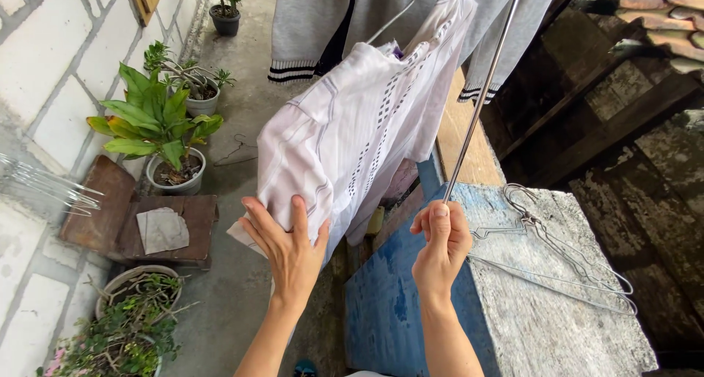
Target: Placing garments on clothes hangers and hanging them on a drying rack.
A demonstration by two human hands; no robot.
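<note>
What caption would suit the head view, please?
Left hand presses a hanging white shirt while right hand grips a metal pole.

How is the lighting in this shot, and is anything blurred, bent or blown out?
Head view: soft, even daylight with no hard shadows; the white striped shirt under the left hand is bright but keeps its pattern; the thin metal rod gripped by the right hand shows a mild sheen; the white brick wall bows from wide-angle distortion; the dark wooden roof loses detail in shade.
</note>
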